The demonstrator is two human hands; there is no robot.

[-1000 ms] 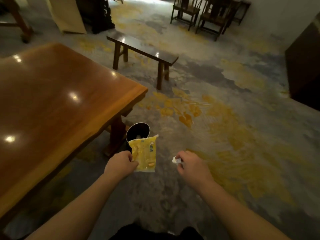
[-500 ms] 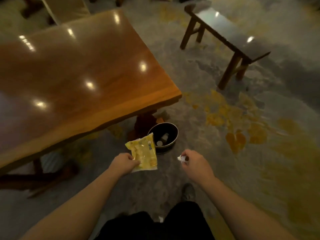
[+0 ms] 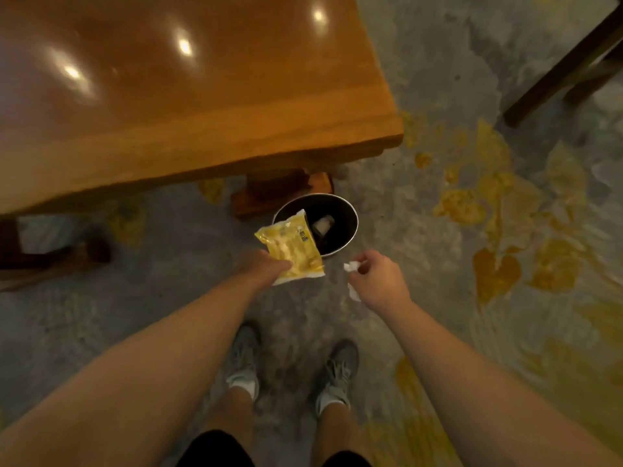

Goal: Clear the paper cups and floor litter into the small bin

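A small round black bin (image 3: 347, 210) stands on the floor beside the table leg, with a pale crumpled piece lying inside. My left hand (image 3: 261, 267) grips a yellow snack wrapper (image 3: 291, 247) by its near edge; the wrapper's far end overlaps the bin's left rim. My right hand (image 3: 377, 281) pinches a small white paper scrap (image 3: 350, 266), just to the near right of the bin and apart from it.
A large glossy wooden table (image 3: 202, 96) fills the upper left, its leg base (image 3: 269, 193) right behind the bin. A dark bench leg (image 3: 559, 72) crosses the upper right. My shoes (image 3: 242, 358) stand on grey and yellow patterned floor.
The view has tilted down and come closer to the bin. Both hands, still holding the wrapper and the scrap, are now nearer the bin, the wrapper overlapping its rim.
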